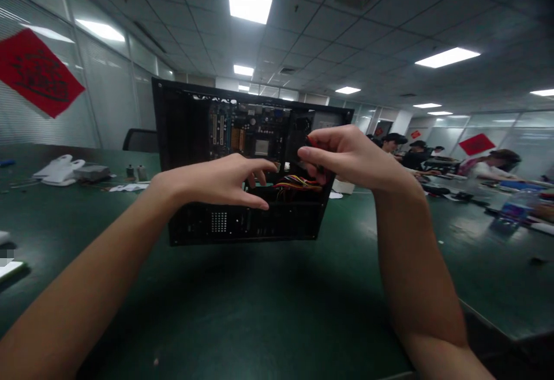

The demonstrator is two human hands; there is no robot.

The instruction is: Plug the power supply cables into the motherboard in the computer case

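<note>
Hands over a black computer case [246, 224] on a green table [208, 322]: left hand [212, 181] spread and loose, right hand [341, 152] pinching something small and red. Bare tabletop borders the case's near edge. Inside sit a motherboard [270, 127] and coloured cables [298, 182]. Beyond, people work.

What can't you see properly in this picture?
Head view: what, if anything, the right hand pinches; its fingers hide it.
Head view: where the thin red and yellow cables end; fingers and shadow inside the black metal computer case hide that.
Head view: the writing on the big red diamond-shaped paper is blurred; the left edge cuts its corner.
</note>
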